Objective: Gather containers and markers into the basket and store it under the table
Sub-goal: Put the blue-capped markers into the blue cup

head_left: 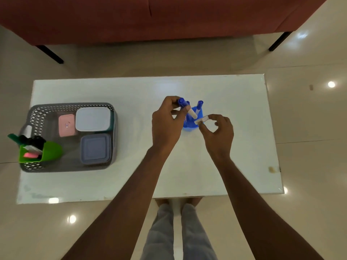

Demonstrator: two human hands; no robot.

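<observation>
A blue cup (189,124) stands at the middle of the white table (131,177), with blue-capped markers (199,106) upright in it. My left hand (166,124) is shut on a blue-capped white marker (186,108), held tilted over the cup. My right hand (218,132) pinches a small white marker piece (201,120) at the cup's right rim. The grey perforated basket (37,113) sits at the table's left end. It holds a white-lidded box (93,119), a blue-lidded box (94,148), a pink case (66,125) and a green cup (50,151) with markers.
A red sofa (150,17) on black legs stands beyond the table's far edge. Glossy beige floor tiles (309,128) surround the table. My legs (178,231) are at the near edge.
</observation>
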